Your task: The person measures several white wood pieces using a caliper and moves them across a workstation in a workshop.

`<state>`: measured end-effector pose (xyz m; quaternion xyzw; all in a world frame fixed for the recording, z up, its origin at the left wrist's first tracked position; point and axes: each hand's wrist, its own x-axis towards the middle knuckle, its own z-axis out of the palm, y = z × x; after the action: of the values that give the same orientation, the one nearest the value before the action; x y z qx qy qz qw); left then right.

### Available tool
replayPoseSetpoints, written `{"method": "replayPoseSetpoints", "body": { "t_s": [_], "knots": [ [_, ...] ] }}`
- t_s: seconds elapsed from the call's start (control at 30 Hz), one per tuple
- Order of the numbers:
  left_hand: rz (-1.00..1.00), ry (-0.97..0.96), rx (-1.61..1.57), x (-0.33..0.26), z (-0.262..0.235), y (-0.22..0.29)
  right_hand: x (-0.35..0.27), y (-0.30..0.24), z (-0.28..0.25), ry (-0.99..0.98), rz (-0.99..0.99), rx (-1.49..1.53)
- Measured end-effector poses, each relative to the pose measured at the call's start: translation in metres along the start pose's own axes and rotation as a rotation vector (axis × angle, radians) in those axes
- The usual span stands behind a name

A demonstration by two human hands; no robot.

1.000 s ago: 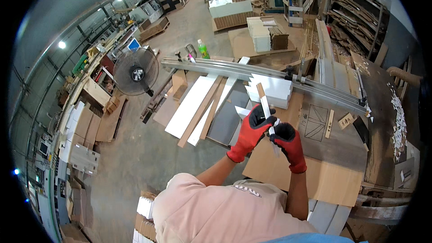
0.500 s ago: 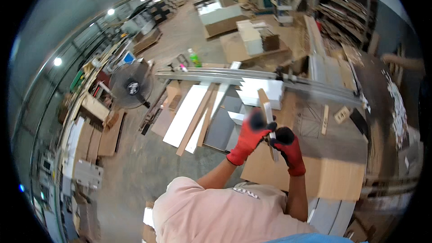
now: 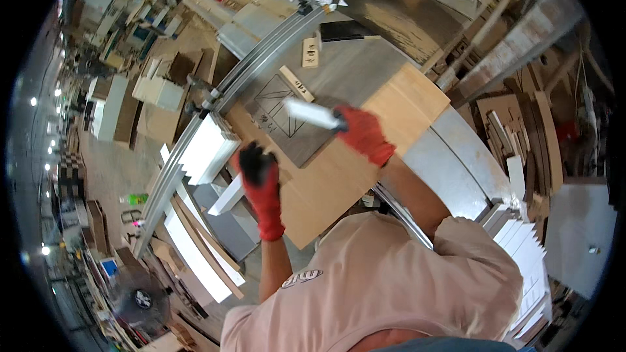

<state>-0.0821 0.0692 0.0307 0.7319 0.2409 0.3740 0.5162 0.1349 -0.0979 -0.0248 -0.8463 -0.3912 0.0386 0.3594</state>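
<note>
1. Basically, the white strip (image 3: 310, 113) is in the R hand (image 3: 364, 135), pointing far left over the grey board (image 3: 287, 132) w/ drawn lines; can't tell if it touches the board or hangs just above.
2. For good handling, the grip'd best stay firm, since the strip is held by one end only & the free end could prob. swing or dip.
3. Also, that free end is v. near the wood stick (image 3: 297, 83), so a slight lift'd be wise, to avoid a knock or scratch.
4. L hand could steady the free end if it wobbles; there's room btwn the hands.
5. R hand pose: forearm slants in from near right, back of the red glove up, fingers closed round the strip's near-right end.
6. L hand (image 3: 259, 179) pose: raised at the tan board's (image 3: 319, 199) left edge, forearm almost straight up from the near side. Fingers look bent, but blur hides them; can't tell if they hold anything.
7. Nearby: white stack (image 3: 207, 146) just far left of the L hand, metal rail (image 3: 261, 52) beyond.
</note>
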Motion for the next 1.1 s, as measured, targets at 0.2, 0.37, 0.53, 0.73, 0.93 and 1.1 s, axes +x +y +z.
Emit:
{"method": "replayPoseSetpoints", "body": {
  "t_s": [0.2,0.37,0.53,0.73,0.93,1.1],
  "knots": [
    [0.092,-0.374,0.192,0.035,0.124,-0.055,0.081,0.118,-0.017,0.086,0.136,-0.479],
    [0.415,-0.42,0.582,0.109,0.221,-0.102,0.145,0.166,-0.012,0.079,0.116,-0.504],
    [0.494,-0.424,0.823,0.177,0.299,-0.141,0.176,0.188,-0.006,0.15,0.094,-0.665],
    [0.538,-0.315,0.957,0.21,0.335,-0.164,0.185,0.212,-0.029,0.293,0.386,-0.428],
    [0.514,-0.352,0.941,0.213,0.335,-0.157,0.202,0.224,-0.045,0.309,0.572,-0.188],
    [0.752,-0.411,1.261,0.22,0.343,-0.158,0.22,0.216,-0.044,0.232,0.653,-0.31]
  ]
}}
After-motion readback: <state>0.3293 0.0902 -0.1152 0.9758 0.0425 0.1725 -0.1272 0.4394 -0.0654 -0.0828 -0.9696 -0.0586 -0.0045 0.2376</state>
